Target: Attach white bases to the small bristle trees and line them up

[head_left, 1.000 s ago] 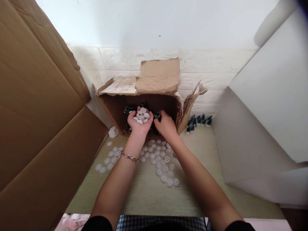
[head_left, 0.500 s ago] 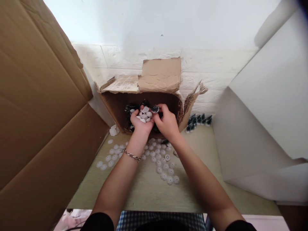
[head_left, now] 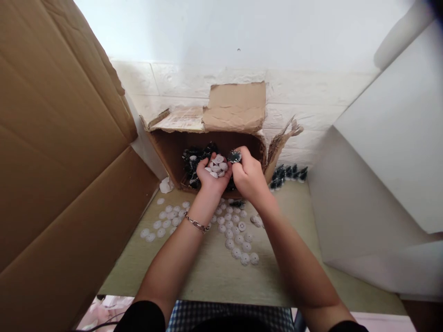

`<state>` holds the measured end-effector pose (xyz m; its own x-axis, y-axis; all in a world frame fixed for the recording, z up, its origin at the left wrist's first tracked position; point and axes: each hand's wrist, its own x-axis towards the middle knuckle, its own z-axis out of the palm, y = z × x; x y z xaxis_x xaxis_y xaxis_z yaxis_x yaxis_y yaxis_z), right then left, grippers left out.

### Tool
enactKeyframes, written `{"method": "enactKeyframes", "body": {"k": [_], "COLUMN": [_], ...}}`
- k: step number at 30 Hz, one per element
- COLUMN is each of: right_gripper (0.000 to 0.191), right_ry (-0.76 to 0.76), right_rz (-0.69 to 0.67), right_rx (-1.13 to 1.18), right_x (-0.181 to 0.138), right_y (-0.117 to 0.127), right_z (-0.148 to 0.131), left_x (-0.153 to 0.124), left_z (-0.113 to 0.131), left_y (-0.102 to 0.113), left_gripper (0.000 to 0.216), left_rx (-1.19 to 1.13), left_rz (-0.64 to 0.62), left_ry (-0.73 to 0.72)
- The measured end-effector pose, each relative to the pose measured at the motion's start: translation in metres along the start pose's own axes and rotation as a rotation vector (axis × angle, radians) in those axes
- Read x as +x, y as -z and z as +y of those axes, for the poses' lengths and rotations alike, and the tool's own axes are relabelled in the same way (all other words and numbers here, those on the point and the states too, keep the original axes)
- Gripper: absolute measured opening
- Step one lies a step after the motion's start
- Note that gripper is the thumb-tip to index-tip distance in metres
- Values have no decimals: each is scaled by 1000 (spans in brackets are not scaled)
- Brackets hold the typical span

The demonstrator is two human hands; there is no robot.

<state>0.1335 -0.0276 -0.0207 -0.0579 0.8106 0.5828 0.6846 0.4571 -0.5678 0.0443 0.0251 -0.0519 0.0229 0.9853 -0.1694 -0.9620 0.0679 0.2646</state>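
Note:
My left hand (head_left: 212,179) is cupped palm up at the mouth of the cardboard box (head_left: 162,159), holding a pile of small white round bases (head_left: 218,167). Right beside it, my right hand (head_left: 249,173) pinches a miniature dark green tree (head_left: 235,157) with white-flecked tips. Inside the box, behind my left hand, lie several more miniature trees (head_left: 192,161). Many white bases (head_left: 238,239) are spread over the table below my wrists; one is turned over. A single tree (head_left: 237,204) lies on its side by the box's front edge.
Several small trees on white bases stand upright (head_left: 289,174) right of the box. A large brown cardboard sheet (head_left: 62,138) rises at the left and a white panel (head_left: 377,184) at the right. Crumpled white paper (head_left: 166,185) lies by the box's left corner. The table (head_left: 207,281) is greenish.
Both hands have shifted slightly right, along with a small shift of the whole view. My right hand has drawn the tree a little away from the left palm.

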Motion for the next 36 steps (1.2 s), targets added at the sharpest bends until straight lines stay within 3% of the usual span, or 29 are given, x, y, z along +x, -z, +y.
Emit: {"method": "enactKeyframes", "body": {"k": [6,11,16,22,36], "right_gripper": [18,27,40,36,20], "right_ry": [-86,-175,-202,-210,-5], "right_rz": [21,92,51,-10,-63], "right_rx": [25,-37,-142,-254,-393], "right_x": [2,4,4,4,-3], "right_y": [-3,-7,-9,-8,-7], "right_z": [3,6,11,11,3], "left_x": [-4,-11,-15,-14,-16], "left_z": [-11,-17,-21,-27,-24], "left_y": [-2,-5,-5,-3,-8], "left_gripper": [14,13,13,16,19], "left_rx": [-15,-34,-29,-23,7], "left_rz": [48,19,53,56,100], "left_ry": [0,29,49,47,-7]}}
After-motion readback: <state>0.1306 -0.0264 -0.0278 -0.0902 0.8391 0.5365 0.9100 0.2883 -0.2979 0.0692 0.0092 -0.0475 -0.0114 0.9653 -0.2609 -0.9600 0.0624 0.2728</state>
